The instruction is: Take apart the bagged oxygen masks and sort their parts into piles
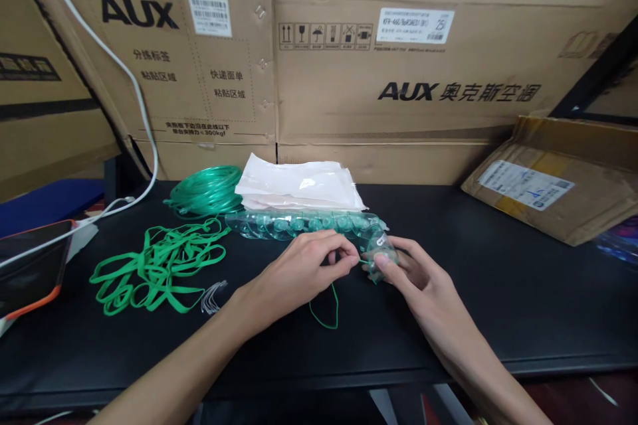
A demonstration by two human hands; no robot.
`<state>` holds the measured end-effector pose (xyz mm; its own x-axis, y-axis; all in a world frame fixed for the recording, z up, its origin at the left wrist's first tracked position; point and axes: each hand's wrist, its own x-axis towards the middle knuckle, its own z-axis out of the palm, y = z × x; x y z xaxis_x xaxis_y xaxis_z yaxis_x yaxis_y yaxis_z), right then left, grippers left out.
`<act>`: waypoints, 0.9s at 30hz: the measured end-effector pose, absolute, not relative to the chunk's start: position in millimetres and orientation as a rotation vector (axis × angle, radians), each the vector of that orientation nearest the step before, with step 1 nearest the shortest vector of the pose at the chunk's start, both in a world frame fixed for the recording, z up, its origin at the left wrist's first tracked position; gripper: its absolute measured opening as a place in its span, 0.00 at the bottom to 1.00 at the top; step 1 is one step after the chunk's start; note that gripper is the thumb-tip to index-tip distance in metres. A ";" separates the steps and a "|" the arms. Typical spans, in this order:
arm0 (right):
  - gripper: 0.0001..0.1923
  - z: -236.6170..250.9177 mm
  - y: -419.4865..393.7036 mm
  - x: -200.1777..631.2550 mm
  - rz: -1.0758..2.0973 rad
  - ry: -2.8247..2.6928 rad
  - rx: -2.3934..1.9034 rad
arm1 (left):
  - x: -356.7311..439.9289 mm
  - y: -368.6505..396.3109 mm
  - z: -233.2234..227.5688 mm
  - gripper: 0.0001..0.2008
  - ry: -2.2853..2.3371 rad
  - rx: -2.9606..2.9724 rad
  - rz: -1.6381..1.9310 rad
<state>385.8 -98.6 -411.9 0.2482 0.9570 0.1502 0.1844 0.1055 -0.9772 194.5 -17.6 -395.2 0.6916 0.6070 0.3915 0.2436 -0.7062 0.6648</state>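
My right hand (416, 272) grips a clear greenish plastic face mask (383, 254), thumb on the near side and fingers behind it. A small pale piece shows near the mask's top. At its left edge, my left hand (319, 259) pinches a thin green elastic strap (333, 319) between thumb and forefinger. The strap reaches the mask's edge, and a loop of it hangs below my left hand. Whether it passes through the mask is too small to tell. Just behind both hands lies a row of nested clear green masks (289, 224).
Left of my hands lie loose green straps (159, 272) and several thin metal strips (214, 299). Behind them are coiled green tubing (204, 189) and white plastic bags (299, 186). A phone (34, 272) and white cable (142, 99) are at left, a carton (538, 179) at right.
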 end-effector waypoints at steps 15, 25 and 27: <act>0.26 -415.7 -95.0 390.1 0.781 -1.242 -1.321 | 193.3 -14.8 -395.4 0.08 0.703 2.127 0.716; 0.25 -414.6 -99.4 388.5 0.685 -1.288 -1.328 | 194.6 -12.7 -396.7 0.16 0.611 1.905 0.597; 0.17 -414.6 -101.5 387.8 0.547 -1.347 -1.272 | 194.6 -12.5 -397.0 0.17 0.624 1.910 0.590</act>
